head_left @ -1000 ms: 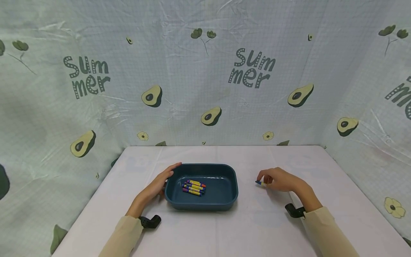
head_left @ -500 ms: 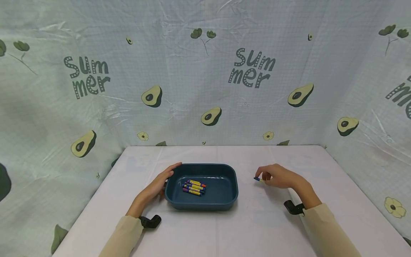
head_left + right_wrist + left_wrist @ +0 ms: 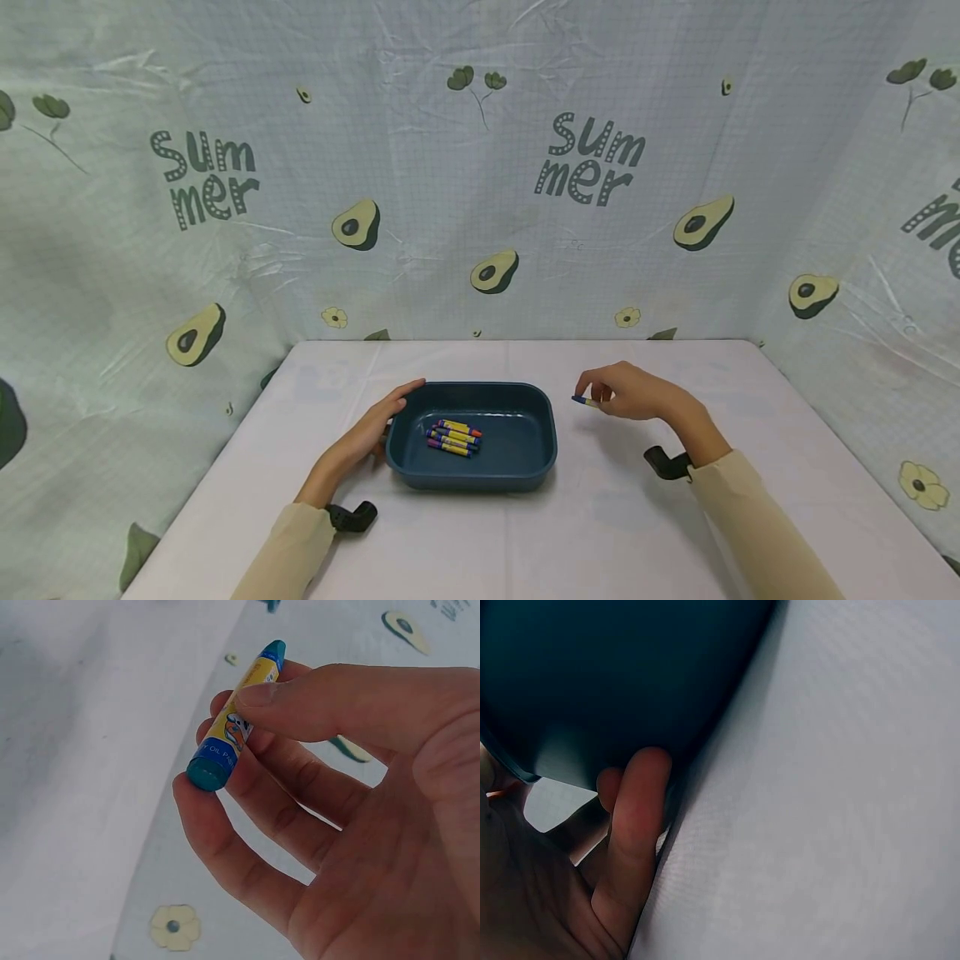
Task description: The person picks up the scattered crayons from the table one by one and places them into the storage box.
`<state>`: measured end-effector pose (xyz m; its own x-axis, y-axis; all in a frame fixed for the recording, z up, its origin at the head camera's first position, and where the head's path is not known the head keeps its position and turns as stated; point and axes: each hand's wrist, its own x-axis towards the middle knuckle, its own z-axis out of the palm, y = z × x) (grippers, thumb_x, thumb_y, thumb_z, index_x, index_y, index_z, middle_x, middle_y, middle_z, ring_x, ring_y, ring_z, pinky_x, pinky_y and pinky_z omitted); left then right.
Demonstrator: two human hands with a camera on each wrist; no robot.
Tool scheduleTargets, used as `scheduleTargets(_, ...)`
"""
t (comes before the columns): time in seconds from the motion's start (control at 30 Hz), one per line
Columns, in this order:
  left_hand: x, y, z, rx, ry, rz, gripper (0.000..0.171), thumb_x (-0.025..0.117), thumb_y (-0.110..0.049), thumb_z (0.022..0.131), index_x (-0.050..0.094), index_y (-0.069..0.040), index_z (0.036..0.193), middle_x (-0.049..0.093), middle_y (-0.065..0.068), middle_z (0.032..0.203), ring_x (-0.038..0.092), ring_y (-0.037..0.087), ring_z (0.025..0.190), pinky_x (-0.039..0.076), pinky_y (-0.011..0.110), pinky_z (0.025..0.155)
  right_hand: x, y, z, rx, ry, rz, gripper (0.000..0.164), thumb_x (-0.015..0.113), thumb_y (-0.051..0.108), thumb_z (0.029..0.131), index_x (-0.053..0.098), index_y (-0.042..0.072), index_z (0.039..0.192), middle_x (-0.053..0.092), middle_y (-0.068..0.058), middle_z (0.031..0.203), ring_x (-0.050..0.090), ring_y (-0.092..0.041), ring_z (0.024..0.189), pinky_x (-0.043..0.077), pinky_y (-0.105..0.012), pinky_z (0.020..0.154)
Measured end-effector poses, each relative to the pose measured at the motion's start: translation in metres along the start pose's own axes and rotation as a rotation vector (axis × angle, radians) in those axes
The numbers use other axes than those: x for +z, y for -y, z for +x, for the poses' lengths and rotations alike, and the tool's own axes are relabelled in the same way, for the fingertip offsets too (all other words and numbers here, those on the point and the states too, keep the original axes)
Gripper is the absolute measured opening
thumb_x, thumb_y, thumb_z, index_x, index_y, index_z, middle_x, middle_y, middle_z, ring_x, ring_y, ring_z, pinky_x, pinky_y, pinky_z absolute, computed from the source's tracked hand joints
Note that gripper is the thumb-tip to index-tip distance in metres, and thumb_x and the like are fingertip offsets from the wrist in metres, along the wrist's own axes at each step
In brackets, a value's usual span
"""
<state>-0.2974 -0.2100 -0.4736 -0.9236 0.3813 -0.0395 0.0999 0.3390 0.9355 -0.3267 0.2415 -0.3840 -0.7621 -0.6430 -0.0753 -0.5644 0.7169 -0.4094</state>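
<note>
In the head view, a dark blue rectangular tray [image 3: 480, 482] stands on the table. Several oil pastels [image 3: 454, 438] in yellow-and-blue wrappers lie bunched inside it, left of the middle. My left hand [image 3: 369, 429] rests against the tray's left end, its upper fingers reaching the rim. Seen from the left wrist, fairly straight fingers [image 3: 636, 817] touch the outer wall low down, near the tabletop. To the right of the tray, my right hand [image 3: 630, 392] pinches a teal oil pastel [image 3: 238, 724] between thumb and fingers, its pointed end tilted upward in the right wrist view.
The table [image 3: 510, 550] has a whitish cover. Behind and beside it hangs a pale cloth [image 3: 420, 150] printed with avocados, flowers and lettering. Each wrist wears a black camera mount, one on the left [image 3: 352, 517] and one on the right [image 3: 666, 463].
My right hand has lifted and moved left and away from me, toward the tray's far right side, carrying the oil pastel. The left hand, tray and bunched pastels have stayed put.
</note>
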Motion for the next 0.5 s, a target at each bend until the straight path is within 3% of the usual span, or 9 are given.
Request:
scheduleTargets(0.07,0.000,0.000,-0.001,0.005,0.006,0.003,0.052,0.026,-0.042,0.114,0.027,-0.029,0.164,0.020,0.016,0.172,0.046,0.049,0.138,0.059,0.039,0.073,-0.003,0.006,0.004,0.002,0.004,-0.004,0.033,0.061,-0.003,0.092,0.072,0.012,0.119,0.073,-0.007,0.099,0.064,-0.014,0.088,0.057,-0.032,0.077)
scheduleTargets(0.27,0.001,0.000,0.000,0.017,0.012,0.020,0.051,0.024,-0.038,0.115,0.027,-0.026,0.165,0.020,0.015,0.173,0.037,0.049,0.148,0.053,0.050,0.101,-0.010,0.024,0.017,-0.009,0.011,-0.023,0.032,0.062,-0.003,0.093,0.073,0.014,0.118,0.072,-0.004,0.098,0.064,-0.015,0.088,0.056,-0.030,0.076)
scheduleTargets(0.5,0.000,-0.002,-0.001,0.016,0.006,0.024,0.052,0.026,-0.040,0.114,0.028,-0.027,0.164,0.022,0.015,0.172,0.037,0.047,0.148,0.052,0.052,0.102,-0.014,0.047,0.035,-0.055,0.028,-0.069,0.032,0.061,-0.002,0.093,0.073,0.013,0.119,0.071,0.000,0.095,0.062,-0.014,0.085,0.055,-0.029,0.073)
